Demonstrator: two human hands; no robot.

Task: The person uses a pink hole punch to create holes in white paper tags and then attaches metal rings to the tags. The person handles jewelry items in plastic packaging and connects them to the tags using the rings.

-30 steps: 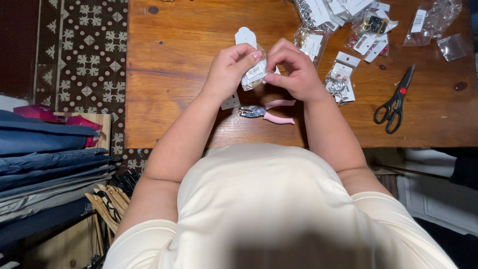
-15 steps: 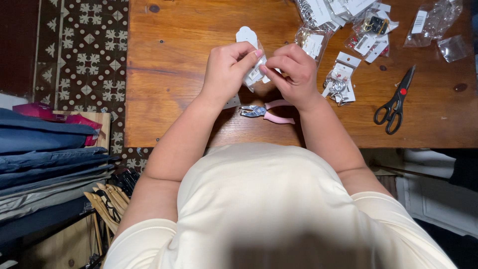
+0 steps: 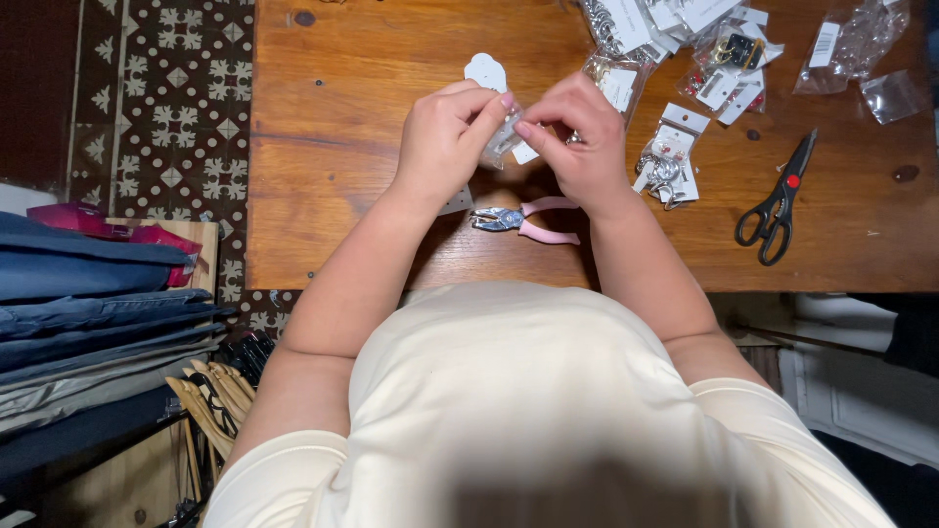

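Pinching clear packet (image 3: 507, 140), left hand (image 3: 445, 145), right hand (image 3: 579, 147), raised together

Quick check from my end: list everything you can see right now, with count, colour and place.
Small clear packet: one, transparent with white card, pinched between both hands.
White card tag: one, white, on the table beyond the hands.
Pliers: one, pink handles, on the table under the hands.
Scissors: one, black with red pivot, table right.
Carded jewellery packets: a heap, count unclear, white and clear, table top right.
Ring bunch on cards: one cluster, silvery, right of the hands.
Wooden table: one, brown.
Folded clothes: a stack, blue and grey, lower left.
Hangers: several, wooden, beside the stack.
Patterned floor: brown and cream, left.
Left hand: holding the packet.
Right hand: holding the packet.
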